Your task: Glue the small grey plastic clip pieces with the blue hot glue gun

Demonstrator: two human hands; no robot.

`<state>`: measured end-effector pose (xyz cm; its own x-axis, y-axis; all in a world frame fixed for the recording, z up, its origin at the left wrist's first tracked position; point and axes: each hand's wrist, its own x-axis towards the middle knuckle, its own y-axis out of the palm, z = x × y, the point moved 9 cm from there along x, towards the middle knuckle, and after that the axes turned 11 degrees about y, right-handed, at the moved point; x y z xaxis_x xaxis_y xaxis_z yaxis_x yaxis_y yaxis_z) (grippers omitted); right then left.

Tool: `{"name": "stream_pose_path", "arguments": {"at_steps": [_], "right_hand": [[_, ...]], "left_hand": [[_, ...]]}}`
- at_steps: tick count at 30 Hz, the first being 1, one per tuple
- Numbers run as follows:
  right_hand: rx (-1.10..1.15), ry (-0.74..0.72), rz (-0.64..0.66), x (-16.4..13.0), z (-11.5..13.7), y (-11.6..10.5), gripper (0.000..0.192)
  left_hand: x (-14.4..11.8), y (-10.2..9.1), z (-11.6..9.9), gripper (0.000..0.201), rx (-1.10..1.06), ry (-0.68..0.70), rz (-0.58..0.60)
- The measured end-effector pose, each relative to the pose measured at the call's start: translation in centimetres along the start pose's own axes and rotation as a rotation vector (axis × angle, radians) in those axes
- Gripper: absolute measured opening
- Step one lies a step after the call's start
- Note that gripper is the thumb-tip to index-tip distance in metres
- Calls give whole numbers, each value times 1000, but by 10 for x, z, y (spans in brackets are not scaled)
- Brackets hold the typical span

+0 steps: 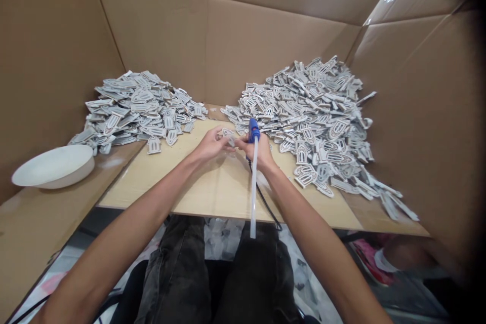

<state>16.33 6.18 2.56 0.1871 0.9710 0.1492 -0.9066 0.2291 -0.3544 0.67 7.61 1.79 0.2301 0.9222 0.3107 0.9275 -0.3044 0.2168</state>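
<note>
Above the middle of the pale tabletop [212, 200], in the head view: two bare hands, close together
Pinched between thumb and fingers of the nearly closed left hand [210, 145], one small arched piece [228, 133], lifted clear of the tabletop, just left of a blue tool [254, 130]
Seems to point with its rounded end up and to the left, long axis aslant toward the right hand [261, 151]; partly covered by fingers, so cannot tell the exact slant
Wrapped in the closed right hand, that one blue tool, nozzle hidden; cannot tell whether also touching the arched piece
Out of the tool, one whitish stick [254, 187], long axis running almost straight toward the person, past the front edge; beside it, one black cord [266, 200]
Beyond the hands, two heaps of similar pieces, a smaller left heap [140, 106] and a larger right heap [311, 106], too overlapped to count, pointing every way
At far left, one white bowl [53, 164]
</note>
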Motion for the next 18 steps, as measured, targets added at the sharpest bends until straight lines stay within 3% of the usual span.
{"name": "stream_pose_path", "arguments": {"at_steps": [5,12,18], "right_hand": [[-4,4,-23,0,-3,-2,39],[-113,-67,-87,-14,13,-5,30],[-240,-118,-142,-21,26,-6,36]], "left_hand": [[-2,2,-1,21,66,42,29],[0,2,7,42,83,61,6],[-1,1,9,52,5,38,-14]]}}
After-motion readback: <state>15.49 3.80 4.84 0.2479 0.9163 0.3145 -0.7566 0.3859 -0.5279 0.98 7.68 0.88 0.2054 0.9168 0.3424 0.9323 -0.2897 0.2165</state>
